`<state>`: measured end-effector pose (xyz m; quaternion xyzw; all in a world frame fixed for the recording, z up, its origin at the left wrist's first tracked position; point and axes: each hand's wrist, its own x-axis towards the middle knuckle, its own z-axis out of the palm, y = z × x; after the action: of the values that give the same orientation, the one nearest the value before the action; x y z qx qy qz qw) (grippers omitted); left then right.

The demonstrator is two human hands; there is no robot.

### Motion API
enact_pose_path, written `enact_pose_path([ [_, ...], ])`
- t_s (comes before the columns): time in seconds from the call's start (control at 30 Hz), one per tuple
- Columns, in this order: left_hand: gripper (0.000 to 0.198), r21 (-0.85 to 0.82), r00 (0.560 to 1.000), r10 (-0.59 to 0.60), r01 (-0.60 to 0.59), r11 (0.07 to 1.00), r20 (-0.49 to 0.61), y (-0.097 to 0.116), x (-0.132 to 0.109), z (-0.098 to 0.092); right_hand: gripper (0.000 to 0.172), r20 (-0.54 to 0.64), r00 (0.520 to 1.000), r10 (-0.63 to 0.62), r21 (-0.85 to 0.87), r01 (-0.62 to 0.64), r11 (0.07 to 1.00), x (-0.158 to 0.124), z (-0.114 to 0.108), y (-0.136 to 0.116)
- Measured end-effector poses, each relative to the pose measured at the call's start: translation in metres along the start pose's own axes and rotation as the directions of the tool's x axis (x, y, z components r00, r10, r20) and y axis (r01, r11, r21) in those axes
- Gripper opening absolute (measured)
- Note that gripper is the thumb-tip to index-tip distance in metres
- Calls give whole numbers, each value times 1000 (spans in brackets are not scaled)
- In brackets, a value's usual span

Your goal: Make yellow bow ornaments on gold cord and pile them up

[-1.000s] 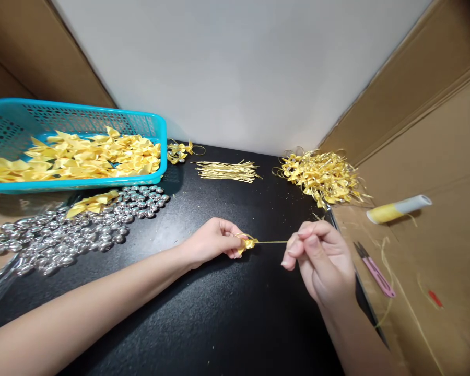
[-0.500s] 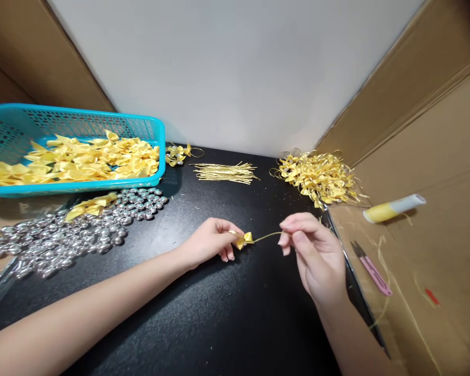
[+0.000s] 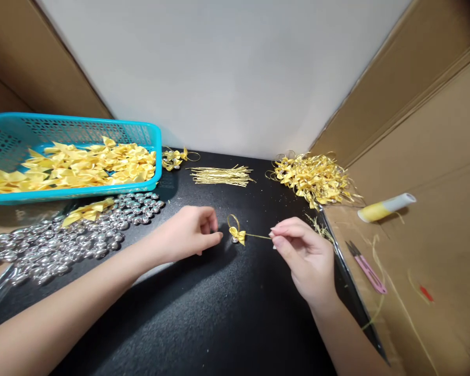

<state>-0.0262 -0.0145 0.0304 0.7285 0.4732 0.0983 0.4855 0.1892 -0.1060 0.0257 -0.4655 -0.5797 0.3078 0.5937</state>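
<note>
A small yellow ribbon bow (image 3: 241, 235) with a silver bell-like bead (image 3: 235, 239) and a gold cord loop hangs between my hands, over the black tabletop. From the bow a straight gold cord (image 3: 256, 236) runs right to my right hand (image 3: 303, 253), whose thumb and fingertips pinch its end. My left hand (image 3: 194, 232) is just left of the bow, apart from it. Its fingers are half curled, with a gap between thumb and forefinger and nothing in them.
Yellow bows fill a blue basket (image 3: 159, 156) above a spread of silver beads (image 3: 62, 250). Gold cords (image 3: 221, 176) lie in a bundle at the back, beside a heap of looped bows (image 3: 313, 177). Pink thread snips (image 3: 370, 271) and a yellow-white tube (image 3: 387, 207) lie right.
My left hand has let go of the bow and drawn back left. The bow now shows whole, its loop upright. My right hand still pinches the cord, slightly further left.
</note>
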Motion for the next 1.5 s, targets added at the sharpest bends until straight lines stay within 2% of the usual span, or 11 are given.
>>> enact_pose_path([
  [0.13, 18, 96, 977, 209, -205, 974, -37, 8, -9, 3, 14, 18, 1000, -19, -23, 19, 1000, 0, 3, 2],
  [0.23, 23, 88, 912, 389, -380, 921, -129, 11, -6, 18, 12, 28, 999, -30, -36, 31, 999, 0, 7, 1],
  [0.37, 24, 41, 878, 478, -478, 877, 23, 5, 6, 28, 8, 14, 1000, -14, -10, 14, 1000, 1, 9, 1],
  [0.53, 32, -327, 952, 251, -185, 927, 172, -12, 18, 26, 5, -244, 958, 150, 130, -121, 984, 2, 7, 19],
  [0.67, 35, -622, 988, 98, -4, 783, 117, -23, 24, 31, 15, -339, 904, 262, 166, -216, 962, 3, 4, 34],
  [0.77, 37, -728, 994, 80, -1, 686, 75, -24, 25, 36, 12, -251, 944, 213, 29, -213, 977, 2, 5, 36],
  [0.87, 44, -837, 991, 103, 10, 547, 80, -22, 23, 37, 11, -44, 997, 60, -214, -68, 974, 0, 8, 33],
  [0.97, 51, -925, 994, 92, 11, 379, 50, -19, 20, 36, 16, 143, 987, -77, -309, 118, 944, -2, 12, 33],
  [1.1, 36, -962, 1000, -8, -2, 271, -4, -20, 19, 36, 17, 211, 962, -174, -274, 229, 934, -5, 15, 36],
  [1.23, 38, -953, 999, -36, -4, 302, -16, -23, 21, 40, 17, 227, 950, -216, -230, 267, 936, -6, 17, 33],
  [1.5, 38, -786, 997, 79, -41, 617, 10, -19, 15, 53, 14, 330, 887, -324, -145, 387, 911, -11, 20, 17],
])
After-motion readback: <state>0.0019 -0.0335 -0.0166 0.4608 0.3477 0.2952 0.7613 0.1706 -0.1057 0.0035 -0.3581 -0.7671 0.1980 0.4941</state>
